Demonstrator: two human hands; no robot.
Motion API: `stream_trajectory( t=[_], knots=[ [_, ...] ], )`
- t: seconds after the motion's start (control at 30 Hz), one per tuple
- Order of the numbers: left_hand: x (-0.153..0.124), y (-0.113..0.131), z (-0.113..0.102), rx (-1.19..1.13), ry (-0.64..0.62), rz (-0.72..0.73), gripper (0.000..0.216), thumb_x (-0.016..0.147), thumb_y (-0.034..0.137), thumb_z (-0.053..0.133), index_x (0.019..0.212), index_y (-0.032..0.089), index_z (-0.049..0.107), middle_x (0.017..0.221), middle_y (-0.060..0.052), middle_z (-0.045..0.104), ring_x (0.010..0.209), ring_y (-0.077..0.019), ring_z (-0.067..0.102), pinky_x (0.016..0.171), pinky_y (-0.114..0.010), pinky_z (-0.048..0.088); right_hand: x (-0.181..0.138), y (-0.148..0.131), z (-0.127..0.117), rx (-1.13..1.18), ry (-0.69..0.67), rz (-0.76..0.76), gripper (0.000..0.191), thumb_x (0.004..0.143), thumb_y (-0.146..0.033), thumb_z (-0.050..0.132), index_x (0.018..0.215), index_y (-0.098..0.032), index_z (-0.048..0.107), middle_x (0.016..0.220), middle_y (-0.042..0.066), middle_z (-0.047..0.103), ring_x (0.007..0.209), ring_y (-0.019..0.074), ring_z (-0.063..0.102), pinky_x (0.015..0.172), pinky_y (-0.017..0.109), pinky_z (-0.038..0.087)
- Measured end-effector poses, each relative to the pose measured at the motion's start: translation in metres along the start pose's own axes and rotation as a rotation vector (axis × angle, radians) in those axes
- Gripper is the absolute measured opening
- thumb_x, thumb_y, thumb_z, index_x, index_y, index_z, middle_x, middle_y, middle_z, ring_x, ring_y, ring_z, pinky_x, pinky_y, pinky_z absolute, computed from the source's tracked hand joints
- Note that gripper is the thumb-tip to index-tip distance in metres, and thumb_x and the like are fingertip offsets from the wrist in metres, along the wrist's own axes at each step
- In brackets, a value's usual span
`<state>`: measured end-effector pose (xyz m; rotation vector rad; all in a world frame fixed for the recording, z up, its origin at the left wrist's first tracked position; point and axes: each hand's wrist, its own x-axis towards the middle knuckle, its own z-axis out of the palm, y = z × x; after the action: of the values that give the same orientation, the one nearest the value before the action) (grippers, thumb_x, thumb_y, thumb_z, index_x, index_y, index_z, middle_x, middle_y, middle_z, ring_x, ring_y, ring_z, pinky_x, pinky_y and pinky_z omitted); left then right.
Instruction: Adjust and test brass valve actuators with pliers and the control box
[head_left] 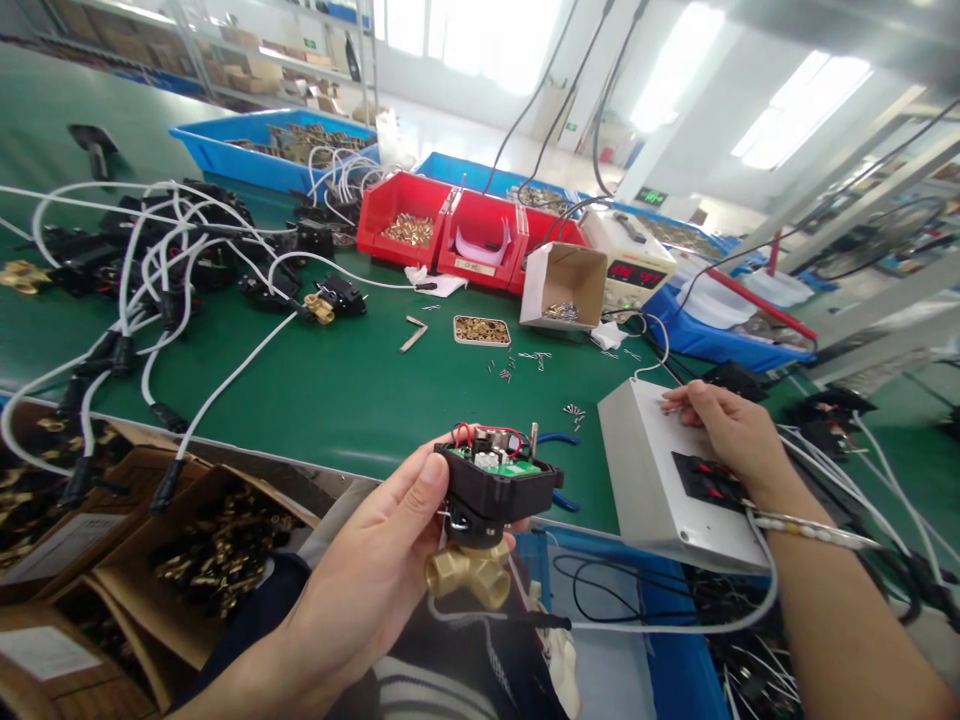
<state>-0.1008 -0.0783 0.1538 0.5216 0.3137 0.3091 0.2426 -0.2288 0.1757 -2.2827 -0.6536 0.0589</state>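
My left hand [375, 570] is closed around a valve assembly [487, 500]: a black open housing with a green circuit board and red wires on top, and a brass valve body [469, 578] underneath. I hold it above the table's front edge. My right hand [724, 425] rests on top of a grey switch box [660, 480] at the right, fingers curled onto its surface near the black rocker switches [709, 480]. A white cable runs from the box past my wrist.
Green table [337, 380] with loose screws, an Allen key [412, 333], a tray of brass parts [481, 330], a small cardboard box [566, 285], red bins [450, 235], a power supply [634, 265]. Black actuators with white cables [165, 260] lie left. Cardboard boxes of brass fittings [210, 550] sit lower left.
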Motion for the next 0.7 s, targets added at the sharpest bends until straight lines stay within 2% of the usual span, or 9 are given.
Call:
stream_trajectory(
  t=[0.1, 0.2, 0.33, 0.43, 0.47, 0.53, 0.6, 0.7],
  knots=[
    [0.000, -0.002, 0.002, -0.064, 0.022, -0.036, 0.035, 0.096, 0.038, 0.051, 0.113, 0.013, 0.068, 0.104, -0.017, 0.067, 0.091, -0.0240, 0.068, 0.080, -0.031, 0.056, -0.002, -0.003, 0.001, -0.016, -0.001, 0.012, 0.100, 0.039, -0.100, 0.048, 0.081, -0.011, 0.066, 0.085, 0.012, 0.064, 0.070, 0.0177, 0.047, 0.076, 0.035, 0.043],
    [0.000, -0.004, 0.000, -0.129, -0.014, -0.036, 0.036, 0.096, 0.038, 0.050, 0.105, 0.011, 0.073, 0.099, -0.020, 0.067, 0.089, -0.0261, 0.069, 0.077, -0.032, 0.057, -0.003, -0.009, 0.000, -0.039, 0.007, 0.022, 0.097, 0.039, -0.097, 0.049, 0.082, -0.012, 0.065, 0.086, 0.013, 0.064, 0.071, 0.0188, 0.048, 0.077, 0.036, 0.043],
    [-0.002, -0.005, -0.009, -0.162, -0.146, -0.131, 0.051, 0.098, 0.049, 0.044, 0.104, 0.009, 0.075, 0.098, -0.018, 0.068, 0.089, -0.0234, 0.068, 0.086, -0.032, 0.054, -0.005, -0.013, 0.000, -0.064, 0.010, 0.042, 0.076, 0.045, -0.081, 0.052, 0.080, -0.014, 0.065, 0.089, 0.013, 0.065, 0.073, 0.0206, 0.049, 0.081, 0.038, 0.043],
    [0.000, -0.003, -0.011, -0.266, -0.298, -0.182, 0.063, 0.096, 0.059, 0.042, 0.105, 0.005, 0.074, 0.096, -0.014, 0.067, 0.088, -0.0203, 0.066, 0.086, -0.030, 0.054, -0.004, -0.011, -0.001, -0.071, 0.002, 0.062, 0.067, 0.047, -0.073, 0.052, 0.081, -0.016, 0.064, 0.089, 0.013, 0.065, 0.075, 0.0225, 0.051, 0.085, 0.041, 0.043],
    [0.001, -0.002, -0.010, -0.302, -0.334, -0.164, 0.060, 0.096, 0.057, 0.043, 0.109, 0.005, 0.072, 0.096, -0.012, 0.066, 0.088, -0.0190, 0.065, 0.084, -0.030, 0.054, -0.003, -0.010, -0.001, -0.071, -0.006, 0.058, 0.065, 0.048, -0.072, 0.053, 0.082, -0.017, 0.064, 0.091, 0.013, 0.065, 0.076, 0.0232, 0.051, 0.087, 0.043, 0.043],
    [0.003, -0.001, -0.007, -0.337, -0.372, -0.098, 0.044, 0.097, 0.041, 0.049, 0.115, 0.006, 0.069, 0.092, -0.010, 0.064, 0.085, -0.0173, 0.063, 0.078, -0.031, 0.056, -0.001, -0.008, -0.001, -0.077, -0.019, 0.049, 0.063, 0.051, -0.071, 0.053, 0.084, -0.018, 0.064, 0.093, 0.012, 0.066, 0.079, 0.0245, 0.052, 0.089, 0.043, 0.042],
    [0.005, 0.000, -0.003, -0.345, -0.382, -0.063, 0.031, 0.093, 0.025, 0.055, 0.113, 0.006, 0.069, 0.088, -0.010, 0.064, 0.080, -0.0167, 0.064, 0.074, -0.030, 0.057, 0.001, -0.006, -0.001, -0.084, -0.020, 0.064, 0.064, 0.049, -0.070, 0.053, 0.085, -0.019, 0.065, 0.093, 0.011, 0.066, 0.080, 0.0247, 0.053, 0.089, 0.042, 0.043],
    [0.006, -0.002, -0.001, -0.388, -0.422, -0.077, 0.027, 0.089, 0.021, 0.059, 0.107, 0.006, 0.071, 0.086, -0.010, 0.066, 0.078, -0.0173, 0.066, 0.074, -0.030, 0.057, 0.002, -0.008, 0.000, -0.092, -0.011, 0.114, 0.068, 0.042, -0.069, 0.054, 0.085, -0.017, 0.065, 0.090, 0.009, 0.066, 0.081, 0.0241, 0.054, 0.088, 0.039, 0.042]
  ],
)
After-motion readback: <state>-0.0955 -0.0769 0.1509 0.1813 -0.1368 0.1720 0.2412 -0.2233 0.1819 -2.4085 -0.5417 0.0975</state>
